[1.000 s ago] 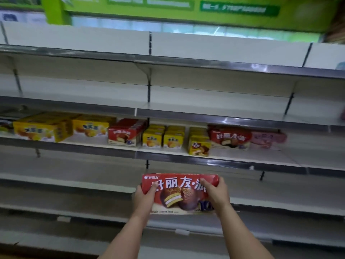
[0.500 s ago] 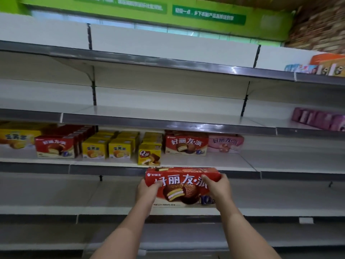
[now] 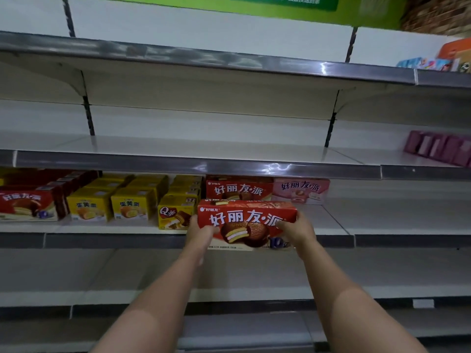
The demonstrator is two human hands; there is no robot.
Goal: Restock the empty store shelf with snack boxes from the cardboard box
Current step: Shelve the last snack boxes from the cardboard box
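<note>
Left hand: the left hand (image 3: 200, 231) reaches forward with the arm stretched out, its fingers wrapped around the left end of the red snack box (image 3: 246, 224).
Right hand: the right hand (image 3: 297, 231) reaches out the same way, thumb on the front face, gripping the box's right end.
Red snack box: held upright and level between both hands, front face toward me, at the front edge of the stocked shelf (image 3: 331, 222); I cannot tell whether its base touches the shelf.
Behind it: another red box (image 3: 238, 189) of the same kind stands farther back on that shelf, with a pink box (image 3: 302, 191) just to its right.
Left of it: a yellow box with a heart logo (image 3: 174, 216) stands just beside the left hand, then rows of yellow cake boxes (image 3: 112, 206), and more red boxes (image 3: 30, 203) at the far left.
Shelf above: purple packs (image 3: 438, 147) sit at its far right end.
Top shelf: colourful boxes (image 3: 433, 63) at the right edge, blurred.
</note>
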